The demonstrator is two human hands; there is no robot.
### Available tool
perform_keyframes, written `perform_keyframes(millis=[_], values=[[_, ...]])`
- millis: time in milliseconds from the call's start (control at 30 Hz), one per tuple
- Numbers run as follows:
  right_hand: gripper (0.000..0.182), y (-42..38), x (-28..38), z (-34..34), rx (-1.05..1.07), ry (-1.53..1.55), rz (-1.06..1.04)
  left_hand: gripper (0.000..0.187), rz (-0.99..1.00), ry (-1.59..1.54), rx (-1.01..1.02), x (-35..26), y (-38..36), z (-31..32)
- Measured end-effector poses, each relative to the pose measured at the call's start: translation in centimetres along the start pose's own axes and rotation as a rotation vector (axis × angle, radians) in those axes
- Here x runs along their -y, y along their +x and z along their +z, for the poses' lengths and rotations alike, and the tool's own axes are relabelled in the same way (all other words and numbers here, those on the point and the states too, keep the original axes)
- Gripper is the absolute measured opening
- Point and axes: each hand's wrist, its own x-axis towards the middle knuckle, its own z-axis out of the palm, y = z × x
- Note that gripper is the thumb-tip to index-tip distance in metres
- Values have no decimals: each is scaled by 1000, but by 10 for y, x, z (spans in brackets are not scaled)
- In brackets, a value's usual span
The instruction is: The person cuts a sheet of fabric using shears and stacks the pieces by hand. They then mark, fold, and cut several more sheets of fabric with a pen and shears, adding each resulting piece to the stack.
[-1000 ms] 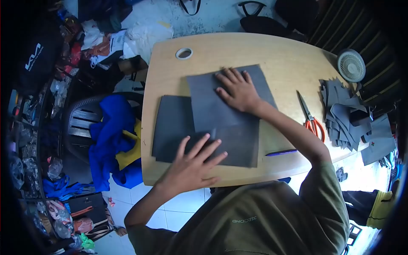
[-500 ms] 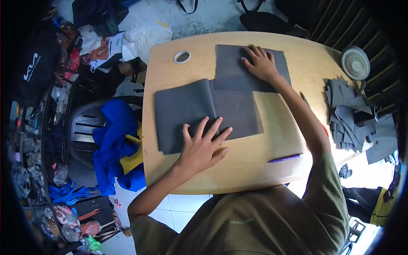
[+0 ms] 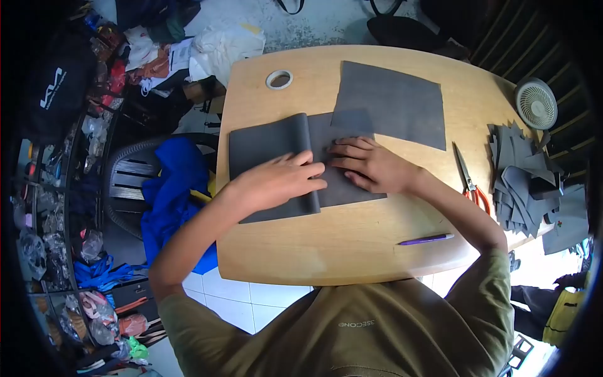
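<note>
A dark grey sheet folded over on itself [image 3: 260, 147] lies at the left of the table, its rounded fold running up the middle. My left hand [image 3: 279, 181] rests across it, fingers apart and reaching over the fold. Just right of the fold, my right hand [image 3: 374, 164] lies on the flat grey layer [image 3: 352, 195] with its fingers bent and a little apart. The two hands' fingertips are close together. Farther back, a separate grey sheet [image 3: 396, 103] lies flat, its near left corner overlapping the other material.
On the wooden table [image 3: 301, 251] are a tape roll [image 3: 279, 80], orange-handled scissors [image 3: 468, 179], a purple pen [image 3: 426, 240], a stack of grey cut pieces [image 3: 521, 179] and a small fan [image 3: 536, 103]. A chair with blue cloth [image 3: 176, 195] stands left, beside crowded shelves.
My right hand has left the far sheet and come down beside the fold. My left hand has shifted up over the fold. The far sheet sits turned and farther right, and the scissors now show fully.
</note>
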Motion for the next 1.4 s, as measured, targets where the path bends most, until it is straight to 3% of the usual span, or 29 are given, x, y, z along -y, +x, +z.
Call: perform_keyframes(millis=[67, 167, 267, 367, 633, 767, 1033, 1100, 1133, 1267, 1400], values=[[37, -6, 2, 1, 10, 19, 69, 26, 39, 235, 35, -2, 1, -19], [41, -20, 5, -11, 21, -15, 126, 24, 14, 299, -19, -10, -24, -55], [44, -37, 4, -28, 52, -48, 203, 25, -103, 317, -215, -22, -68, -69], [46, -47, 5, -39, 55, -38, 315, 25, -224, 369, -339, -30, -105, -51], [49, -72, 7, -45, -4, -93, 412, 22, -445, 281, -365, -26, -166, 39], [48, -83, 8, -50, 0, -102, 437, 29, -457, 243, -376, -17, -175, 75], [45, -95, 11, -55, -1, -192, 462, 41, -511, 98, -289, -22, -155, 82], [41, -90, 18, -65, -2, -189, 516, 46, -548, -114, -241, -28, -152, 69], [37, -94, 13, -63, -89, -168, 504, 49, -563, -223, -223, -30, -151, 60], [28, -77, 5, -64, -244, -85, 393, 54, -560, -77, -105, -38, -146, 23], [28, -19, 25, -64, -110, 45, 182, 74, -419, -23, -186, -49, -109, 15]])
